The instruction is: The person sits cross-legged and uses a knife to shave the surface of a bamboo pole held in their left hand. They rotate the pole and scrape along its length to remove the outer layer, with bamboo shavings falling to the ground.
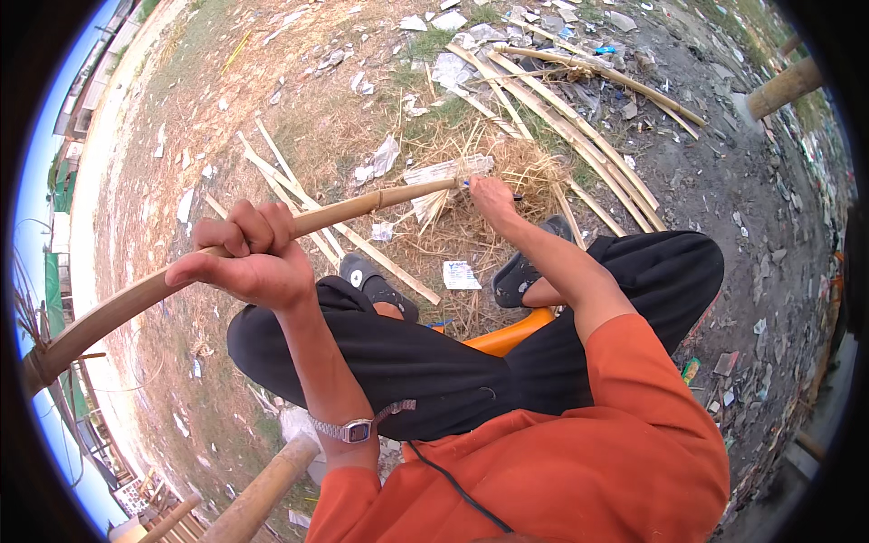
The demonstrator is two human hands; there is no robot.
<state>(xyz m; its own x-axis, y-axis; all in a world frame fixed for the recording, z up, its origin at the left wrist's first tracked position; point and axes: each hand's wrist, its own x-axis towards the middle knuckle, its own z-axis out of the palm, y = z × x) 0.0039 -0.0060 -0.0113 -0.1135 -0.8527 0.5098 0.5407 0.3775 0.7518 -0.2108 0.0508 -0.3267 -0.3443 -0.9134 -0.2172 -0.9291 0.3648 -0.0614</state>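
A long, split bamboo pole (pixel 362 206) slants across in front of me, its thick end out at the far left. My left hand (pixel 258 258) is closed around it, palm underneath and thumb lying along it. At the pole's thin end my right hand (pixel 493 201) is closed on a small knife-like tool (pixel 518 196); a blue bit and a dark end show, and the fist hides the rest. Whether the right fingers also pinch the bamboo is hard to see. Pale shavings (pixel 534 176) lie heaped just beyond that hand.
Several bamboo strips (pixel 579 122) lie at the far right, with more strips (pixel 290 185) left of my feet. I sit on something orange (pixel 511 335). Round posts stand at lower left (pixel 262 493) and upper right (pixel 786 89). Litter covers the ground.
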